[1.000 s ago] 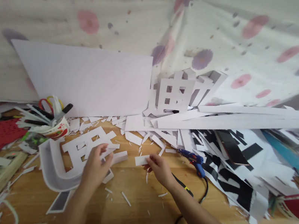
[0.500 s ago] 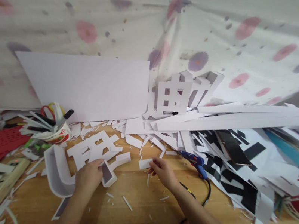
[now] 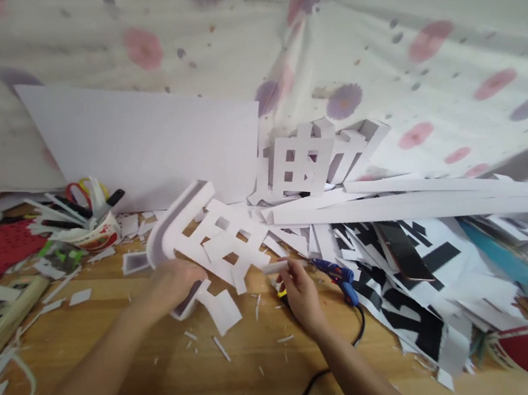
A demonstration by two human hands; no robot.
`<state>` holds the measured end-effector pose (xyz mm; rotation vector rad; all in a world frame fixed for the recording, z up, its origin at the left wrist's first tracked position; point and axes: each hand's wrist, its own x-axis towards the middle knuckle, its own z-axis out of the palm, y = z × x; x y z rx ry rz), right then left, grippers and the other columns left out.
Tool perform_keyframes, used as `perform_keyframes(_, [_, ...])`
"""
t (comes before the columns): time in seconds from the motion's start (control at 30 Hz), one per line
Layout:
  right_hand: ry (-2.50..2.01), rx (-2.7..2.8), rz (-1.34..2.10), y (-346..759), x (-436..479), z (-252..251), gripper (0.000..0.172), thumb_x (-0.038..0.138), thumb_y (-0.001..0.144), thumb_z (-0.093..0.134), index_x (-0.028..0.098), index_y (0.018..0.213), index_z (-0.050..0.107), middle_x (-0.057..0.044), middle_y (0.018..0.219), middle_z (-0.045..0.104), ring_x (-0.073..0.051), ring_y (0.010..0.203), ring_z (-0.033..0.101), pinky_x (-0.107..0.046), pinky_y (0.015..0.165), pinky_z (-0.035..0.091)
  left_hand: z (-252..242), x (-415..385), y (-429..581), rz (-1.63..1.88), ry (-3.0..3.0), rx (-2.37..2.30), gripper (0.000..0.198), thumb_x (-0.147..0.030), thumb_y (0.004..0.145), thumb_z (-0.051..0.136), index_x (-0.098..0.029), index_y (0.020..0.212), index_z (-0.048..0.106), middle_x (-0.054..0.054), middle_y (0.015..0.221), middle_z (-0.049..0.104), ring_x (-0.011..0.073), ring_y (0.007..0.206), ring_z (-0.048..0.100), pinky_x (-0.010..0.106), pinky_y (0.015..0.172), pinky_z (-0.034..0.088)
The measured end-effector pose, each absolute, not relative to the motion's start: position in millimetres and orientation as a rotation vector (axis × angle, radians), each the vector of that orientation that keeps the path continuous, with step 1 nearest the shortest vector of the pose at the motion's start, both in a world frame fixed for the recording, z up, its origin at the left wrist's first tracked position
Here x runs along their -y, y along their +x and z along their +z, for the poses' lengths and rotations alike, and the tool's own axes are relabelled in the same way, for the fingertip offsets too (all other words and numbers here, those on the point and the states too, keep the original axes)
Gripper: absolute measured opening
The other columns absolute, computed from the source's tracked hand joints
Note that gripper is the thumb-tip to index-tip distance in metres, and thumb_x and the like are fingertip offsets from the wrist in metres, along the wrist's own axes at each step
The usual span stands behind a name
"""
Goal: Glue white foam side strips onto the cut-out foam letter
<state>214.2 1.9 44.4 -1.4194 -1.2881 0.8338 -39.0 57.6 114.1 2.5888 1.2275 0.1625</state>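
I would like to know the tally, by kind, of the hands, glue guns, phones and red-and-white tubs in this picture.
Hands: 2 (left hand, right hand)
Glue gun: 1
Phone: 1
Red-and-white tubs: 2 (left tub, right tub)
Total: 6

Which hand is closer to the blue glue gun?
The right hand: it is just left of the glue gun. The left hand is farther left, at the white cut-out.

A glue gun (image 3: 335, 273) is lying just right of my right hand (image 3: 301, 293). Farther right, a phone (image 3: 405, 251) is resting on sheets (image 3: 458, 287).
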Motion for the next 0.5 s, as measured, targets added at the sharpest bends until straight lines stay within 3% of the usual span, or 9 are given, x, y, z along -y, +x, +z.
perform_keyframes(0.1, [-1.393, 1.650, 0.717, 207.3, -1.6, 51.5, 0.026, 0.024, 0.084, 0.040, 0.020, 0.105, 0.055, -0.005, 0.086, 0.062, -0.014, 0.068, 0.056, -0.026, 0.065, 0.045, 107.1, -62.4, -35.3, -0.001, 2.556, -1.199, 0.026, -0.010, 0.076, 0.048, -0.021, 0.072, 0.071, 0.004, 0.080, 0.072, 0.0205, 0.078, 0.062, 0.033, 0.075, 0.043])
perform_keyframes(0.17, [-1.400, 1.854, 0.664, 198.0, -3.1, 55.7, 0.026, 0.020, 0.083, 0.043, 0.019, 0.106, 0.055, -0.006, 0.086, 0.062, -0.016, 0.072, 0.056, -0.027, 0.069, 0.044, 98.8, -63.2, -34.0, -0.007, 2.529, -1.201, 0.024, -0.012, 0.076, 0.050, -0.022, 0.071, 0.071, 0.004, 0.079, 0.071, 0.0216, 0.079, 0.062, 0.035, 0.077, 0.043])
perform_keyframes(0.33, [-1.514, 2.193, 0.580, 164.7, -5.6, 58.7, 0.017, 0.019, 0.081, 0.049, 0.018, 0.097, 0.057, -0.004, 0.079, 0.064, -0.016, 0.072, 0.059, -0.024, 0.064, 0.041, 74.5, -64.7, -40.8, 0.223, 2.424, -1.167, 0.028, -0.014, 0.075, 0.046, -0.027, 0.077, 0.071, 0.000, 0.085, 0.071, 0.0192, 0.085, 0.061, 0.034, 0.086, 0.041])
perform_keyframes(0.5, [-1.637, 2.395, 0.448, 135.3, -2.6, 55.7, 0.011, 0.022, 0.084, 0.048, 0.018, 0.087, 0.058, -0.007, 0.078, 0.067, -0.018, 0.072, 0.062, -0.025, 0.063, 0.040, 60.4, -67.6, -48.0, 0.277, 2.484, -1.152, 0.035, -0.007, 0.073, 0.042, -0.026, 0.079, 0.071, 0.001, 0.084, 0.072, 0.0183, 0.084, 0.062, 0.033, 0.084, 0.041])
